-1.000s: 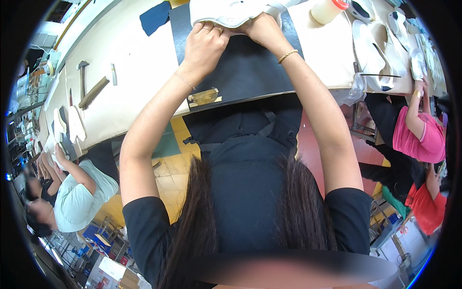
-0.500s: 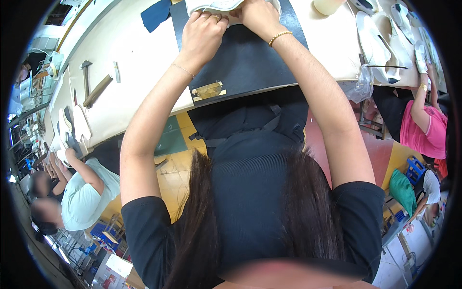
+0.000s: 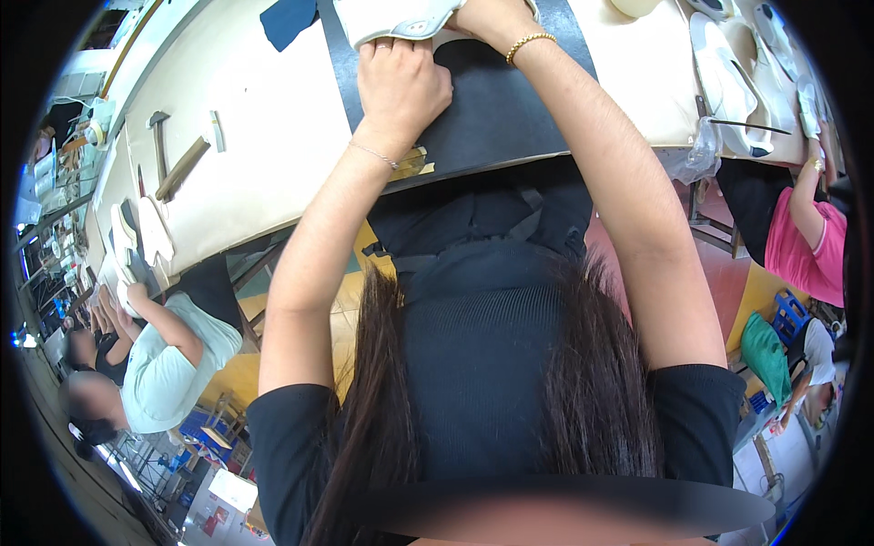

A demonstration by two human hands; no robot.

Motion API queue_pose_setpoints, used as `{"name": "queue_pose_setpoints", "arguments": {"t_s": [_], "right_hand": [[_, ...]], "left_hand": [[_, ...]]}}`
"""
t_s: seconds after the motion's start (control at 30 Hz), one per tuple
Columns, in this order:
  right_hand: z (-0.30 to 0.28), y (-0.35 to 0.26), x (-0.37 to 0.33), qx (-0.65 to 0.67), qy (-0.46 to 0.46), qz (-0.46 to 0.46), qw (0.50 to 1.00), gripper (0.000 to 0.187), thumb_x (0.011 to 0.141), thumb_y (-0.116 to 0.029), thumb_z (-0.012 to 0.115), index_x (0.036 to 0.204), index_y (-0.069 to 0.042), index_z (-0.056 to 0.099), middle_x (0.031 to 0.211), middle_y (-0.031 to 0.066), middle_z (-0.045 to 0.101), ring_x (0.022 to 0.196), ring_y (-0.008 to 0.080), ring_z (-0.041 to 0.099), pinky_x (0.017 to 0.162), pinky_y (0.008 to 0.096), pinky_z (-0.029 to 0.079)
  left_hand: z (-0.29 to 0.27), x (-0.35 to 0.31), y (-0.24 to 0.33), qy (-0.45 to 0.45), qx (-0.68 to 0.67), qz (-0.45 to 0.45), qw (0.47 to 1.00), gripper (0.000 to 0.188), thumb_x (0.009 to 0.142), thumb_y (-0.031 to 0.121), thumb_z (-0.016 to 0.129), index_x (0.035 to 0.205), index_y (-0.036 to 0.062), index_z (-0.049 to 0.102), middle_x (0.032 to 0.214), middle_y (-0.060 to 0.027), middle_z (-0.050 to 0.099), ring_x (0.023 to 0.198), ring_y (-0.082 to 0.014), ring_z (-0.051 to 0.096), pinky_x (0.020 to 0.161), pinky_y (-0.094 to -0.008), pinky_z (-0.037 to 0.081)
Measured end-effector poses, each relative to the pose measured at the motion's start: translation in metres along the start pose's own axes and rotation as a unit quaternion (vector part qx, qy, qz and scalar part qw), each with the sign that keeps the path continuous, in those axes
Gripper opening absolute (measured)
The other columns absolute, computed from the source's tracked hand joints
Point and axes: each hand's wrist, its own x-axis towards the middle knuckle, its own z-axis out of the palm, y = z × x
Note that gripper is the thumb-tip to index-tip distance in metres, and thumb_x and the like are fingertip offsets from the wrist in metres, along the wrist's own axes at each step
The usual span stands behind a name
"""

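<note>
White shoe piece (image 3: 393, 18), smooth with a curved rim, over the black mat (image 3: 501, 114) on the pale bench (image 3: 282, 127); upper part cut off by the frame, small grey marks too tiny to read. Left hand (image 3: 401, 86) curled, fingertips out of sight at the rim; right hand (image 3: 499, 23) partly cut off, fingers hidden; grip of either cannot be told. Farther: wooden-handled hammer (image 3: 184, 168) left; crinkled clear plastic (image 3: 701, 156), white shoes (image 3: 722, 73) right.

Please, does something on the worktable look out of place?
Perhaps one thing: crumpled clear plastic hangs over the worktable's front edge, at right, which looks untidy, though it may be deliberate. The held white piece shows no evident damage, but the frame crops it.
</note>
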Motion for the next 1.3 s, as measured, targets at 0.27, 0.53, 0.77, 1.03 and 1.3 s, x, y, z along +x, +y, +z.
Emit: {"name": "queue_pose_setpoints", "arguments": {"t_s": [0.27,0.53,0.77,1.03,1.3], "right_hand": [[-0.041,-0.030,-0.014,0.024,-0.008,0.074,0.997,0.032,0.086,-0.025,0.058,0.099,-0.001,0.074,0.094,0.0238,0.072,0.088,0.0385,0.072,0.077,0.0471,0.058],[-0.047,-0.045,-0.019,0.020,-0.046,0.114,0.992,0.031,0.088,-0.029,0.059,0.103,-0.008,0.075,0.100,0.0199,0.073,0.089,0.0330,0.073,0.078,0.0438,0.059],[-0.032,-0.039,-0.012,0.010,0.016,0.135,0.991,0.033,0.088,-0.029,0.059,0.105,-0.005,0.073,0.102,0.0222,0.071,0.090,0.0366,0.071,0.080,0.0450,0.056],[-0.032,-0.032,-0.004,0.015,0.008,0.123,0.992,0.035,0.088,-0.036,0.057,0.099,-0.009,0.076,0.097,0.0180,0.074,0.088,0.0317,0.073,0.078,0.0427,0.057],[-0.033,-0.030,-0.009,0.059,0.026,0.145,0.987,0.039,0.091,-0.039,0.054,0.107,-0.009,0.074,0.101,0.0177,0.074,0.094,0.0329,0.072,0.081,0.0424,0.056]], "left_hand": [[-0.004,0.008,0.017,-0.078,-0.024,-0.090,0.993,0.038,0.069,0.019,0.064,0.101,-0.0012,0.070,0.099,-0.0167,0.069,0.098,-0.0298,0.063,0.093,-0.0435,0.041],[-0.005,0.027,0.032,-0.237,0.049,-0.137,0.960,0.061,0.088,0.036,0.054,0.140,0.0040,0.053,0.144,-0.0145,0.054,0.135,-0.0316,0.046,0.106,-0.0535,0.033],[0.002,0.030,0.044,-0.165,0.104,-0.115,0.974,0.052,0.094,0.034,0.053,0.140,0.0076,0.053,0.138,-0.0133,0.058,0.127,-0.0304,0.052,0.101,-0.0584,0.033],[0.017,0.027,0.040,-0.136,0.082,-0.034,0.987,0.027,0.091,0.024,0.056,0.095,0.0048,0.074,0.090,-0.0113,0.072,0.094,-0.0265,0.065,0.094,-0.0452,0.039],[0.016,0.024,0.038,-0.150,0.069,-0.033,0.986,0.025,0.084,0.021,0.063,0.098,0.0026,0.072,0.096,-0.0134,0.070,0.094,-0.0264,0.065,0.089,-0.0431,0.042]]}}
